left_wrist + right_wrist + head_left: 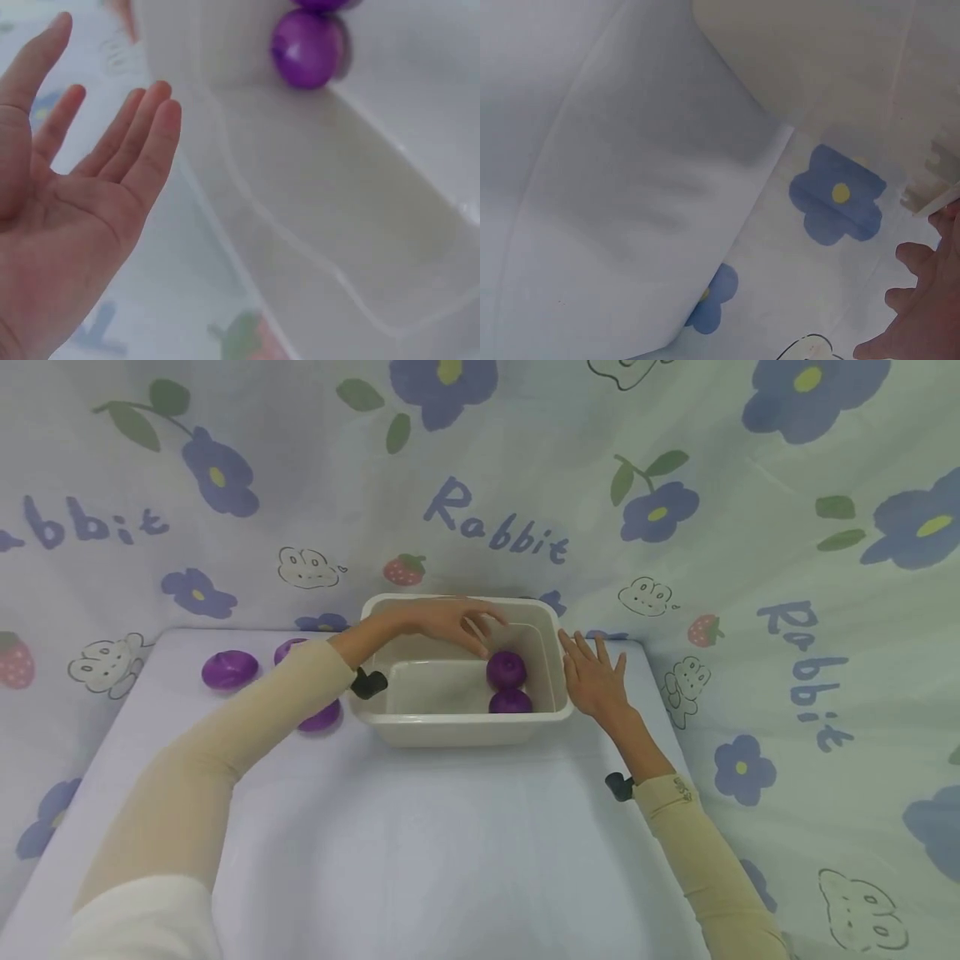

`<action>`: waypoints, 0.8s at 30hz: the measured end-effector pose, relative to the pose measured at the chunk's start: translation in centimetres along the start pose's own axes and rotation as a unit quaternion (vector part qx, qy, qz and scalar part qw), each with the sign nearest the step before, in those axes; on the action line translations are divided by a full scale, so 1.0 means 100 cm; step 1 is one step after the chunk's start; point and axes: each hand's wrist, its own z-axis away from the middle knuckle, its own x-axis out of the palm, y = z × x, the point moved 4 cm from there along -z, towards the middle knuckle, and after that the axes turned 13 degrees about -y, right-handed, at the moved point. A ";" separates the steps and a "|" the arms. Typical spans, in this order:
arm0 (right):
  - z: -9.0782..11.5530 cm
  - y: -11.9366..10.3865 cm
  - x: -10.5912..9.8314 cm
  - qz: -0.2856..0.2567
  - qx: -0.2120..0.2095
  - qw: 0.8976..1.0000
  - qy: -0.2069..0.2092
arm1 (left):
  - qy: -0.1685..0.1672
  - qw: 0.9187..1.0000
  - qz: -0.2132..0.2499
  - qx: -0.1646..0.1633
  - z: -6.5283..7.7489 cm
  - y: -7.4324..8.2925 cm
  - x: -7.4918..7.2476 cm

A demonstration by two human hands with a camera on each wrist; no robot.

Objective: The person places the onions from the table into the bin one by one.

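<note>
A white plastic bin (pixel 450 733) stands toward the back of the table. Two round, glossy purple balls (pixel 506 670), onion-like in shape, lie against each other at its right end; they also show in the left wrist view (pixel 307 49). Over the bin's back part hangs my left hand (pixel 453 620), its fingers loosely extended and nothing in its palm in the left wrist view. My right hand (pixel 595 677) is at the bin's right side with fingers spread; in the right wrist view, its fingertips are close to the rim, and whether they touch is unclear.
Left of the bin, on the white-covered table (pixel 450 843), lie more purple balls (pixel 230 670), some partly hidden behind my left forearm. A patterned cloth (pixel 495 460) with flowers and rabbits hangs behind the table and on both sides.
</note>
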 end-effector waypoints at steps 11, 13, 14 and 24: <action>0.002 0.002 0.001 -0.004 0.002 1.000 0.000 | 0.140 0.989 0.030 -0.035 0.117 -0.020 -0.003; 0.001 0.002 0.002 -0.002 0.003 1.000 -0.005 | 0.164 0.985 0.038 -0.044 0.139 -0.030 0.003; 0.001 0.001 0.002 0.000 0.003 1.000 -0.007 | 0.176 0.982 0.042 -0.048 0.150 -0.035 0.006; 0.002 -0.002 -0.002 0.033 0.009 0.999 -0.007 | 0.267 0.957 0.035 -0.107 0.238 -0.098 0.053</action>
